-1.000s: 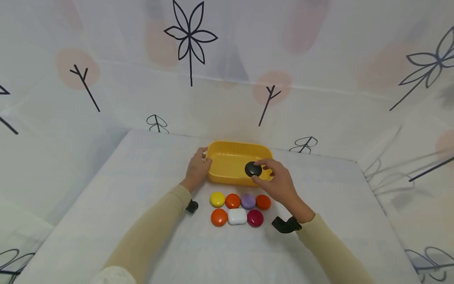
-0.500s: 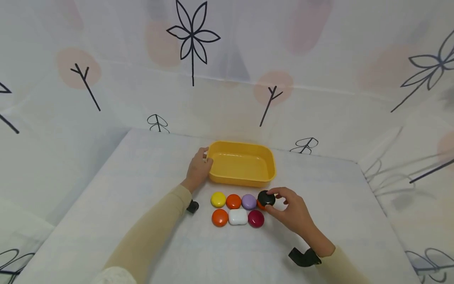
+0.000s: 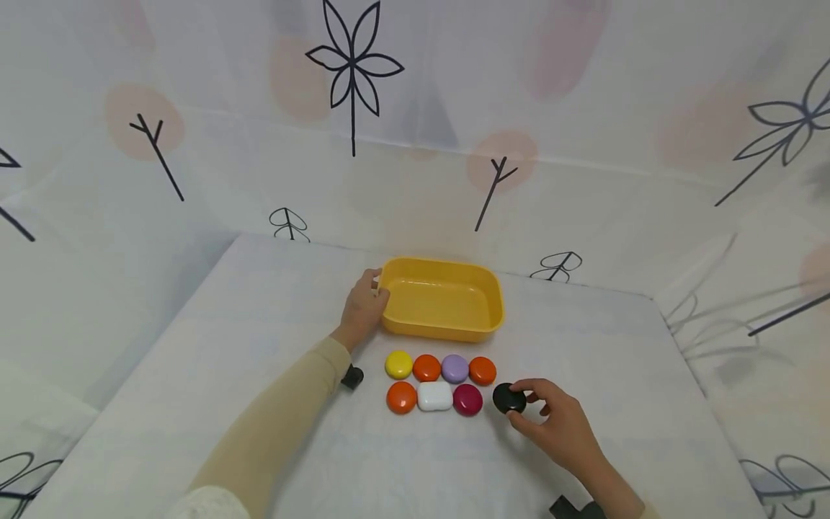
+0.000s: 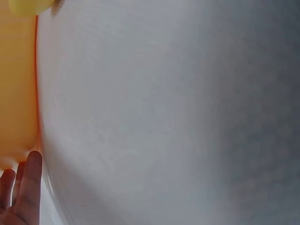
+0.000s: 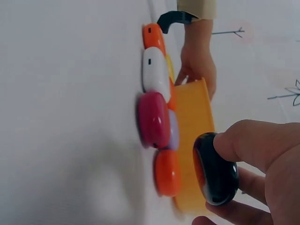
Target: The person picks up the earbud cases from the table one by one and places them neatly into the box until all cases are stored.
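Note:
My right hand (image 3: 563,425) pinches a glossy black round bead (image 3: 509,398) between thumb and fingers, just right of two rows of beads. In the right wrist view the black bead (image 5: 216,168) is seen edge-on, its right side covered by the fingers. The far row holds a yellow bead (image 3: 398,365), a red-orange one, a lilac bead (image 3: 455,368) and another red-orange one. Nearer lie an orange bead (image 3: 401,397), a white rectangular bead (image 3: 434,396) and a crimson bead (image 3: 467,399). My left hand (image 3: 363,308) grips the left end of a yellow tray (image 3: 444,335).
The tray stands behind the beads, near the back of the white-covered table (image 3: 272,288). A patterned cloth wall (image 3: 415,194) rises behind and at both sides. Small dark holes show in the sides of the orange bead (image 5: 153,37) and the white one.
My right hand has carried the black bead from over the tray toward me and to the right, past the far row's right end. My left hand stays on the tray.

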Motion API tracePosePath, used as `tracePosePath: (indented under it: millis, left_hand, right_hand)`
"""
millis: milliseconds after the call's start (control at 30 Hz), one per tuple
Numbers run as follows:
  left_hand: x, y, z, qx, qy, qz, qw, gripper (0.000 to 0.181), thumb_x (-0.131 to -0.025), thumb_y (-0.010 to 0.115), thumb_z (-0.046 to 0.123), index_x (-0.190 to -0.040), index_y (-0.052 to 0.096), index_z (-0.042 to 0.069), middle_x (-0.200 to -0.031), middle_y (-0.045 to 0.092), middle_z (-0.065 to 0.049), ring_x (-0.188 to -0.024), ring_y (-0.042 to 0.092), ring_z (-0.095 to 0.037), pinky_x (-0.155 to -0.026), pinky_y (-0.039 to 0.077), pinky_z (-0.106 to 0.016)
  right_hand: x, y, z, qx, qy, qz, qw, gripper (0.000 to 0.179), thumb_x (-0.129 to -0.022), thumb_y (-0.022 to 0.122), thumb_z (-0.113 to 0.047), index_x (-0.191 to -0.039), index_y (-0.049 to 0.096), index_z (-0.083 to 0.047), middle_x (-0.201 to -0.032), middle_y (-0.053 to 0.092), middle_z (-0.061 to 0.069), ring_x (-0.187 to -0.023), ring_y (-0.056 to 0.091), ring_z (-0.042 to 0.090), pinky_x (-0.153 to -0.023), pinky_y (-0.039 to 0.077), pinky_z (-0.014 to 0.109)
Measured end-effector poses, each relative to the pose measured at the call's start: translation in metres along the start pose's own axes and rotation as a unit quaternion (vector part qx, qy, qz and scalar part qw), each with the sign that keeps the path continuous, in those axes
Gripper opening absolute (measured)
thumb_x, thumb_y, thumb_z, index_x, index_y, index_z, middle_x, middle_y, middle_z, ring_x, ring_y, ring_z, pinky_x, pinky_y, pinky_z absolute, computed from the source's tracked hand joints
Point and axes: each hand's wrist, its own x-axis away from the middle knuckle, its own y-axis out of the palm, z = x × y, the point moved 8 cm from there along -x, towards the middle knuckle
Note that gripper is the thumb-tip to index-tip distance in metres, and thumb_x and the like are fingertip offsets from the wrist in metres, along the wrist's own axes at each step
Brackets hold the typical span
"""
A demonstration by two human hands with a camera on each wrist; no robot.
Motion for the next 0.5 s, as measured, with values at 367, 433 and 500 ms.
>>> tracePosePath:
  millis: [367,433,500]
  left_hand:
    - [0.001,0.000,0.000,0.006,0.002,0.000,1.0000,0.047,-0.080,0.044,0.025,-0.127,0.039,0.021,-0.109,0.053,-0.004,-0.089,0.053,-0.017,-0.074,0.047,-0.032]
    - [0.001,0.000,0.000,0.008,0.002,-0.001,1.0000,0.047,-0.080,0.044,0.025,-0.127,0.039,0.022,-0.109,0.053,-0.004,-0.089,0.053,-0.017,-0.074,0.047,-0.032]
    - [0.000,0.001,0.000,0.008,0.001,-0.002,1.0000,0.047,-0.080,0.044,0.025,-0.127,0.038,0.022,-0.109,0.053,-0.004,-0.089,0.053,-0.016,-0.074,0.047,-0.031]
  right_hand:
    - [0.007,0.013,0.007,-0.011,0.022,-0.020,0.9995,0.036,-0.065,0.074,-0.025,-0.097,0.057,-0.027,-0.096,0.059,-0.011,-0.081,0.053,0.009,-0.063,0.044,0.024]
    - [0.007,0.016,0.008,-0.008,0.027,-0.026,0.9993,0.036,-0.065,0.074,-0.025,-0.097,0.058,-0.027,-0.096,0.059,-0.011,-0.082,0.053,0.009,-0.063,0.043,0.025]
    - [0.007,0.018,0.010,0.001,0.035,-0.032,0.9989,0.036,-0.065,0.074,-0.027,-0.097,0.058,-0.027,-0.096,0.060,-0.011,-0.082,0.053,0.010,-0.064,0.043,0.025]
